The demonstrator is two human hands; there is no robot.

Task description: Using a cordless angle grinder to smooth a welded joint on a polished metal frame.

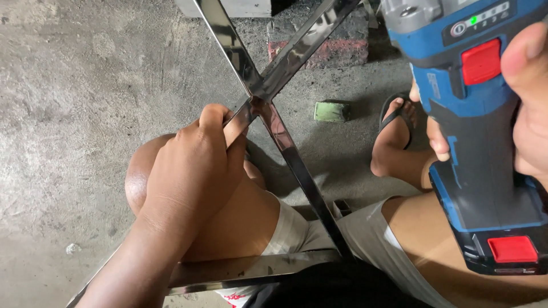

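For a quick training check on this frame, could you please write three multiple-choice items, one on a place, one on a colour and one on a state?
1. Where does the green block lie?
A. on the concrete floor
B. on the person's knee
C. on top of the power tool

2. What colour is the body of the power tool?
A. yellow
B. blue with red buttons
C. plain white

3. What is the left hand doing?
A. lying flat on the floor
B. holding the green block
C. gripping the shiny metal cross frame near its joint

Answers: 1 A, it sits on bare floor beside the sandalled foot. 2 B, blue casing shows red buttons in the right hand. 3 C, fingers wrap one polished bar.
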